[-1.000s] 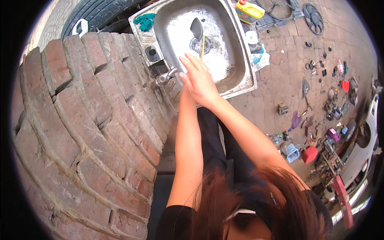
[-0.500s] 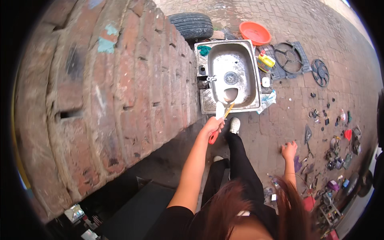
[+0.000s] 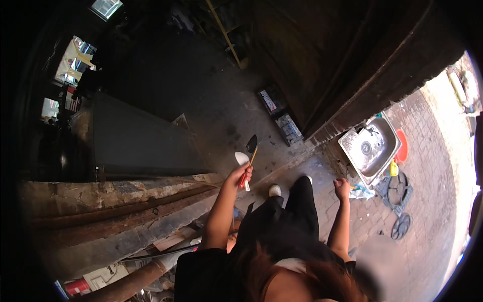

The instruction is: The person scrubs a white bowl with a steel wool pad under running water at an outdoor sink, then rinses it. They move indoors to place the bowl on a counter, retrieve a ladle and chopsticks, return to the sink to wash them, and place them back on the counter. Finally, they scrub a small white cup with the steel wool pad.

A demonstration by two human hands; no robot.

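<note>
My left hand (image 3: 240, 174) is raised in front of me and grips two utensils together: a dark metal spatula (image 3: 251, 144) on a thin yellowish shaft with a red handle end, and a white spoon (image 3: 242, 158) beside it. My right hand (image 3: 343, 188) hangs at my side, curled into a loose fist with nothing in it. A steel sink (image 3: 371, 146) stands to the right, behind that hand. My legs in black trousers and a white shoe (image 3: 274, 190) show below the hands.
A brick wall edge and a dark doorway run ahead. A large dark cabinet (image 3: 136, 143) stands at the left. An orange basin (image 3: 402, 147), a yellow bottle (image 3: 393, 168) and round metal grates (image 3: 401, 187) lie by the sink. Rusty pipes (image 3: 131, 279) lie at lower left.
My view has swung left, away from the sink toward the dark interior. My left hand still carries the utensils, and my right hand has stayed down at my side.
</note>
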